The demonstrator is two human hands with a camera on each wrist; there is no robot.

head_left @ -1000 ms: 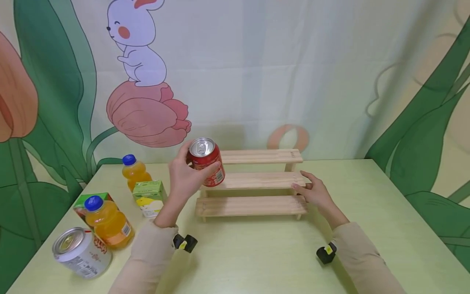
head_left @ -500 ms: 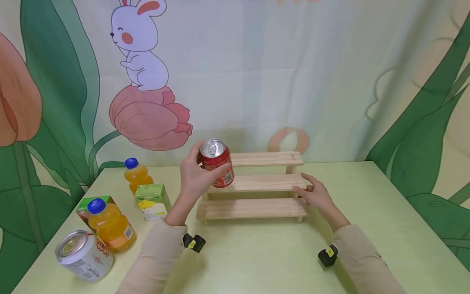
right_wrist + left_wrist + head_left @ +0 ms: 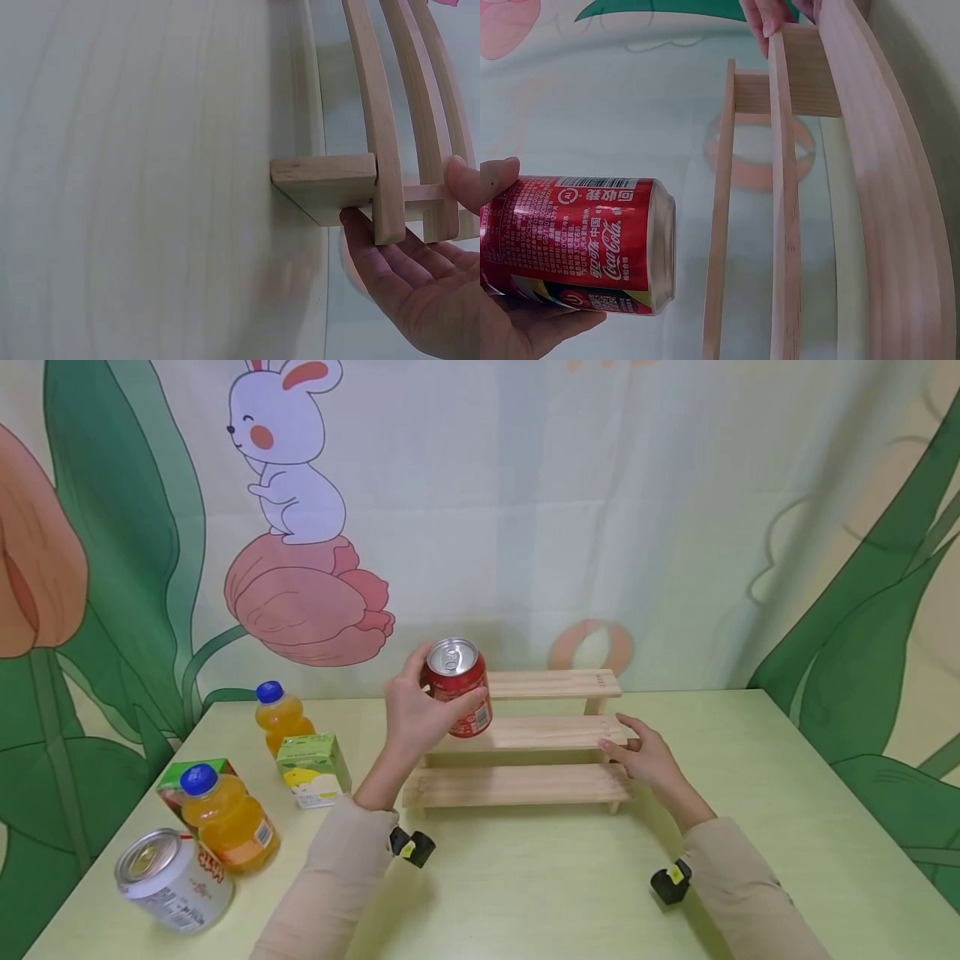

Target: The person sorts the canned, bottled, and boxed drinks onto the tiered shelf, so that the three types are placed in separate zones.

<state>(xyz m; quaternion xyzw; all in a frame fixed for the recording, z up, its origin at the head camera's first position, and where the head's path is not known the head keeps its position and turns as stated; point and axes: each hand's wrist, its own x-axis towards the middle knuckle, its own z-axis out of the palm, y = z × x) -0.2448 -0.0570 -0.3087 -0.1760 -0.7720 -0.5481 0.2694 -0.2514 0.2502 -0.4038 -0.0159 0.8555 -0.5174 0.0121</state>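
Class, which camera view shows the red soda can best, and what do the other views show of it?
The left wrist view: the red can fills the frame, its label readable, gripped by the left hand. The head view shows the whole can smaller, held above the wooden rack. The right wrist view shows no can.

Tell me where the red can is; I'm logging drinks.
In the head view, the red can is in the left hand, above the wooden rack's left end.

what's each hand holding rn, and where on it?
Left hand grips the red cola can around its side wall. Right hand holds nothing; its straight fingers rest against the wooden rack's right end.
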